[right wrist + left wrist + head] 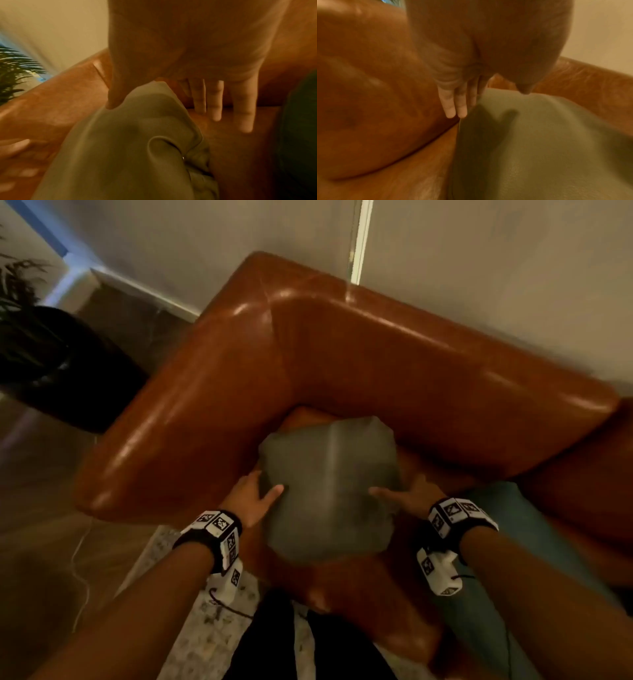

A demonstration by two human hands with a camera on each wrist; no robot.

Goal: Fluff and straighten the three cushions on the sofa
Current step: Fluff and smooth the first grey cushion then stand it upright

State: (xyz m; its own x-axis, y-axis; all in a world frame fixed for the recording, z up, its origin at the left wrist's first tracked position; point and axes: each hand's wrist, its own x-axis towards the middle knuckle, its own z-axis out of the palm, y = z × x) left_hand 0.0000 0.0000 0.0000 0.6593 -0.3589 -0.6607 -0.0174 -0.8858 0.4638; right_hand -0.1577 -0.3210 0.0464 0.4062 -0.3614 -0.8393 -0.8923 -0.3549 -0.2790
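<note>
A grey-green cushion (329,484) (547,142) (128,148) stands in the corner of a brown leather sofa (376,364). My left hand (255,498) (488,100) presses its left side, thumb on the front face and fingers straight along the edge. My right hand (407,494) (164,112) mirrors it on the right side: the thumb dents the fabric and the straight fingers (216,108) hang beside the cushion. A teal cushion (507,508) (300,121) lies on the seat to the right, partly under my right forearm.
The sofa's armrest (164,440) runs along the left and its backrest (479,361) stands against a pale wall. A potted plant in a black pot (51,364) (15,70) stands left of the sofa. A patterned rug (205,628) and a white cable (80,570) lie on the floor.
</note>
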